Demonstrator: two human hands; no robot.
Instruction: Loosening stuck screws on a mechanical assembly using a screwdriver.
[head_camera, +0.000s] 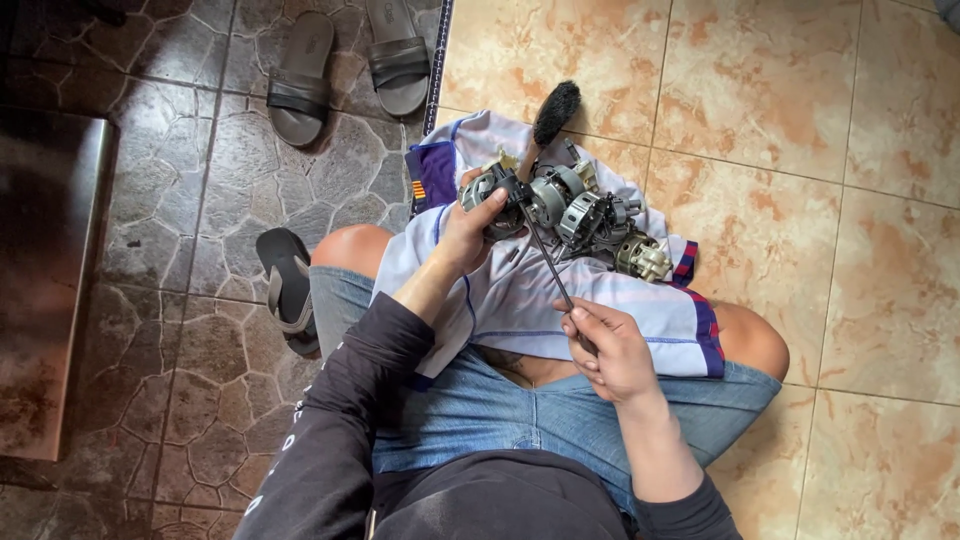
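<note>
Left hand (468, 232) clamped on grey carburetor assembly (560, 215); right hand (607, 347) at five o'clock pinching thin screwdriver (547, 262); black brush (553, 115) at twelve; white cloth (540, 300) underneath.

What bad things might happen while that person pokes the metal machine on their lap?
The metal machine part rests only on a white cloth across the knees, so it might slide off onto the hard tile floor. The right hand drives a thin tool toward where the left hand grips, so a slip might jab a finger. The brush lies loose at the cloth's edge and might roll off.
</note>
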